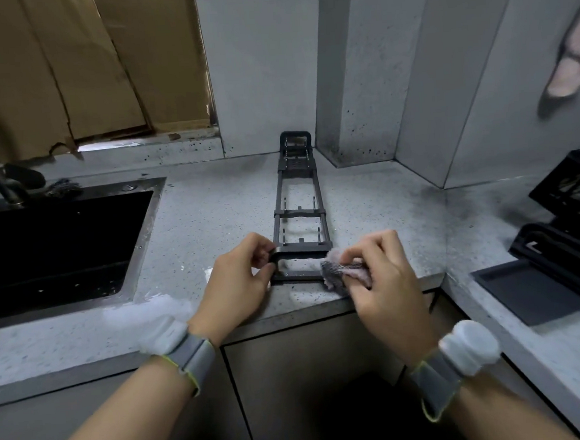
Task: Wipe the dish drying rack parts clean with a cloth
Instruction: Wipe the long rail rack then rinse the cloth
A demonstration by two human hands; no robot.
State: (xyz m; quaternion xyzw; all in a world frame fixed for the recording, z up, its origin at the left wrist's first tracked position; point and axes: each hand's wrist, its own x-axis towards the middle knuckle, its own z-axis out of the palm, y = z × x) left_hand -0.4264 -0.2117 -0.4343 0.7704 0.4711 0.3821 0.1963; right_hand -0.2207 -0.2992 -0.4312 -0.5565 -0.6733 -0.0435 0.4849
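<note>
Long rack frame (298, 212) lies flat on surface (212, 211), long axis running away from the person, near end between the hands: left hand (239, 278) pinches its left corner, right hand (381, 275) presses bunched cloth (340, 273) against its right corner.

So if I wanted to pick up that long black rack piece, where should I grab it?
Probably by the near end loop of the long rack frame, coming from its left side, as the left hand does now. That rounded bar sits by the counter edge with a gap for fingers. The right hand rubs the cloth on its other corner.
</note>
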